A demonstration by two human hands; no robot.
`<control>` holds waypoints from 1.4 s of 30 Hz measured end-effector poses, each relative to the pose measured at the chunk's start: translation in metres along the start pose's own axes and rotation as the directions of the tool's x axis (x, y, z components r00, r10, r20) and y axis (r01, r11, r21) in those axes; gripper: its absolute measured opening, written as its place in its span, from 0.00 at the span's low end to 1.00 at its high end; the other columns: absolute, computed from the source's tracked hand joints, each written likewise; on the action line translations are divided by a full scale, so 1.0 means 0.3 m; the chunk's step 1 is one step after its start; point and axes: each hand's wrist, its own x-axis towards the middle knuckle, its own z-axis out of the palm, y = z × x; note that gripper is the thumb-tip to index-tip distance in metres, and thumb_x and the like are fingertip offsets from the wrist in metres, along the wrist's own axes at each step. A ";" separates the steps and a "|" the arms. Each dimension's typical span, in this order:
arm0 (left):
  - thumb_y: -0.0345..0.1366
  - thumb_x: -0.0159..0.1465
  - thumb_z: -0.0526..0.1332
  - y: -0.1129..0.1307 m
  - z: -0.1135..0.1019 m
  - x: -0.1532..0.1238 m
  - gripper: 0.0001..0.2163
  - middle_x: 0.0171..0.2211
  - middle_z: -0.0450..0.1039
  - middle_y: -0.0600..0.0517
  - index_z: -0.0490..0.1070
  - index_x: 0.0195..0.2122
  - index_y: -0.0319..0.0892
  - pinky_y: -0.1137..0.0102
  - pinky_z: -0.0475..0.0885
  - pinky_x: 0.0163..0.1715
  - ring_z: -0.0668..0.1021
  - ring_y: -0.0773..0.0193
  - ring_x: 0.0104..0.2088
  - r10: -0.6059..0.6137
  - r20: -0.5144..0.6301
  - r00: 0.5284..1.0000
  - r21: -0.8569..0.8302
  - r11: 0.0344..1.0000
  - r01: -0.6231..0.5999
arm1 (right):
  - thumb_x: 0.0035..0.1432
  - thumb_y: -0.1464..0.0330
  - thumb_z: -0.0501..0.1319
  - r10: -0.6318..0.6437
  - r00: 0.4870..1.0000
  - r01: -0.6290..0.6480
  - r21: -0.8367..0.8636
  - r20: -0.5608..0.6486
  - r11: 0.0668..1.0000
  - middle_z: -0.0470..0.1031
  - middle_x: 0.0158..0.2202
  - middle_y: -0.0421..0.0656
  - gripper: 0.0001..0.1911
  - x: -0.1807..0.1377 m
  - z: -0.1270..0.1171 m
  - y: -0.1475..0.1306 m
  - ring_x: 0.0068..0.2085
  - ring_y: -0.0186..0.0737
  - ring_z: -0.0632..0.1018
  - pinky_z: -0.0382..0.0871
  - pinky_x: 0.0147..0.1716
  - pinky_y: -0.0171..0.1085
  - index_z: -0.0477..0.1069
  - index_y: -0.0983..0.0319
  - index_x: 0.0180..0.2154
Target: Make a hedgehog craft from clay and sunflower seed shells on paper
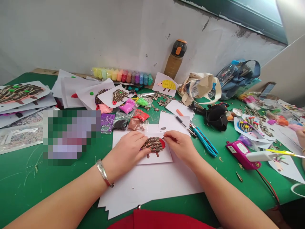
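Note:
A small white card (164, 157) lies on a stack of white paper (147, 184) on the green table. On it sits a hedgehog figure (154, 145) made of striped sunflower seeds with a red clay head. My left hand (127, 149), a silver bangle on its wrist, rests flat on the card with its fingers lying on the left side of the seeds. My right hand (179, 144) pinches its fingertips together at the red head; what is between them is too small to make out.
Small bags of coloured clay (128, 106) and loose sunflower seeds (164, 100) lie behind the card. A blue utility knife (205, 140), a pen (183, 122), a glue gun (264, 156), finished seed pictures (19, 92), bags (202, 87) and a bottle (175, 58) crowd the table.

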 end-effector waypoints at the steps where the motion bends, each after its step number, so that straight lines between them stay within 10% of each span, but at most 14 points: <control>1: 0.39 0.70 0.57 -0.001 0.001 -0.001 0.10 0.43 0.74 0.46 0.71 0.44 0.39 0.58 0.67 0.50 0.72 0.54 0.46 0.002 -0.006 1.000 0.000 1.000 -0.002 | 0.60 0.69 0.57 -0.008 1.000 0.008 -0.010 -0.003 1.000 0.79 0.32 0.39 0.08 0.000 0.000 0.002 0.34 0.37 0.76 0.68 0.35 0.34 0.76 0.58 0.32; 42: 0.37 0.67 0.61 0.008 0.004 0.003 0.09 0.44 0.74 0.45 0.71 0.45 0.39 0.56 0.68 0.53 0.73 0.52 0.49 -0.003 -0.022 1.000 0.034 0.999 0.004 | 0.61 0.73 0.55 -0.018 0.999 0.028 -0.255 0.041 0.966 0.73 0.30 0.41 0.10 0.001 0.035 -0.030 0.34 0.39 0.73 0.63 0.35 0.36 0.71 0.60 0.29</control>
